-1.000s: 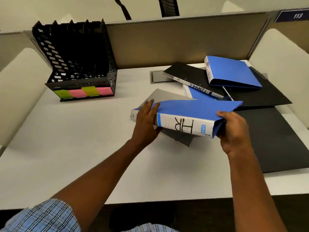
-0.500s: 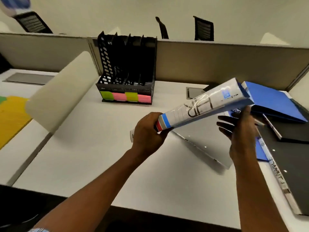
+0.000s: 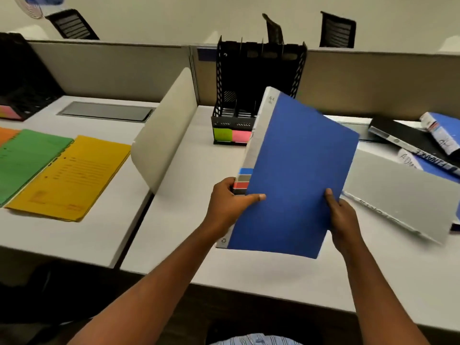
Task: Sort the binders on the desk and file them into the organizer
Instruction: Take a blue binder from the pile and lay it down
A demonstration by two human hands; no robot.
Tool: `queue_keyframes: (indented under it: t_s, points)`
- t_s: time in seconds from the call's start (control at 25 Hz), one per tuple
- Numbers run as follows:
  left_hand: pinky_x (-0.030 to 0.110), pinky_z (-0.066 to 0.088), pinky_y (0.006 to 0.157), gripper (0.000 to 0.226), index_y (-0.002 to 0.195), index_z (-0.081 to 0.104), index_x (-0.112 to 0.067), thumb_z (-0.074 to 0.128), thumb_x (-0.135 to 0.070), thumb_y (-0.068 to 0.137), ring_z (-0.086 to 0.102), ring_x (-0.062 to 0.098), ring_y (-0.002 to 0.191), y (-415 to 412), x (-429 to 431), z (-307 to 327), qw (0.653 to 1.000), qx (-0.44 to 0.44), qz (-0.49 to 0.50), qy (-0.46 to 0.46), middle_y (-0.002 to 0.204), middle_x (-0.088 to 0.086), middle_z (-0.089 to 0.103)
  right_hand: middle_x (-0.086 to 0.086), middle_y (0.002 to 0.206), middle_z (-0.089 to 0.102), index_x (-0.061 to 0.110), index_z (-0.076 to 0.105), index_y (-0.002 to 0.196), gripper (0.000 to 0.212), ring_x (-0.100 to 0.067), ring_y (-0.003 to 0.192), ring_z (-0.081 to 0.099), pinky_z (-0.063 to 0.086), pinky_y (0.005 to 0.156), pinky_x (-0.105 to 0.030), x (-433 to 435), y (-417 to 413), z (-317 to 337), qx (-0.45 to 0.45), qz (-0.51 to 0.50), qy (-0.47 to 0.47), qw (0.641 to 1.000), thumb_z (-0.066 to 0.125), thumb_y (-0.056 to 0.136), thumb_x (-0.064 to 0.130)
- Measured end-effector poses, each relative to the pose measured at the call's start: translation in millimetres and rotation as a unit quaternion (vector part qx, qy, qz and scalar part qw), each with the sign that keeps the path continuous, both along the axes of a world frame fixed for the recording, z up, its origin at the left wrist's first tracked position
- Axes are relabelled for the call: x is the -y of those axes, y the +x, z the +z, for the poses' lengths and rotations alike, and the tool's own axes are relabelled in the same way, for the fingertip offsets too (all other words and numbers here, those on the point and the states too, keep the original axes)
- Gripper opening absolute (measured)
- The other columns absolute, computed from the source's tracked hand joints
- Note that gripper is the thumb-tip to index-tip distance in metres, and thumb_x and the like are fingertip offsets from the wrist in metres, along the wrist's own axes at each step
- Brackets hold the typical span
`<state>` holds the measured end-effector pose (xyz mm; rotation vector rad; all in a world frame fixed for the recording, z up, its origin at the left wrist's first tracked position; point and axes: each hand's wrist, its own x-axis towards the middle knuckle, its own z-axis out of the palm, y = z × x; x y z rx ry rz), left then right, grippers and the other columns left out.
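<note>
I hold a blue binder [image 3: 293, 175] upright above the white desk [image 3: 194, 220], its flat cover facing me and its white spine to the left. My left hand [image 3: 229, 202] grips the spine near the bottom, thumb across the cover. My right hand [image 3: 342, 217] grips the binder's lower right edge. Just behind the binder stands the black mesh organizer [image 3: 249, 78] with green and pink labels on its front; its right part is hidden by the binder. At the right lie a grey binder [image 3: 403, 192], a black binder marked FINANCE [image 3: 408, 140] and another blue binder [image 3: 440, 130].
A curved cream divider [image 3: 164, 130] separates this desk from the neighbouring desk on the left, where yellow [image 3: 72, 175] and green folders [image 3: 27, 158] lie. A grey partition wall [image 3: 373, 80] runs along the back. A second black organizer [image 3: 22, 83] stands far left.
The blue binder has been turned from spine-up and tilted to upright with its cover facing me, closer to the organizer. My view has swung left, bringing the neighbouring desk into sight.
</note>
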<state>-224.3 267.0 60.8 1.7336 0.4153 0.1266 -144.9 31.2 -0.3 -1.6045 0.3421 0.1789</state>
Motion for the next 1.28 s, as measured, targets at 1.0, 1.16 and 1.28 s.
queue_keyframes:
  t_s: [1.0,1.16,1.28]
  points:
    - [0.032,0.051,0.070,0.032,0.109,0.065,-0.003,0.073,-0.011,0.079,0.064,0.027,0.083,-37,-209,-130,0.978,-0.152,0.122,0.073,0.104,0.016,0.068,-0.018,0.131,0.050,0.000,0.050,0.131,0.046,-0.034,0.119,0.052,0.045,0.101,-0.041,-200,-40,-94,-0.033,0.169,-0.278,0.945,0.063,0.088,0.014]
    - [0.034,0.046,0.072,0.030,0.105,0.063,0.000,0.072,-0.015,0.080,0.062,0.032,0.088,-31,-218,-133,0.968,-0.168,0.103,0.156,0.104,0.018,0.067,-0.014,0.136,0.038,0.011,0.037,0.144,0.062,-0.030,0.127,0.041,0.040,0.104,-0.037,-204,-47,-98,-0.049,0.187,-0.382,0.904,0.061,0.091,0.033]
    - [0.040,0.043,0.078,0.037,0.104,0.058,0.006,0.073,-0.016,0.078,0.057,0.041,0.095,-24,-213,-131,0.936,-0.199,0.086,0.276,0.105,0.027,0.063,-0.012,0.136,0.035,0.014,0.035,0.147,0.065,-0.027,0.127,0.038,0.035,0.105,-0.033,-199,-48,-102,-0.033,0.204,-0.385,0.899,0.060,0.091,0.037]
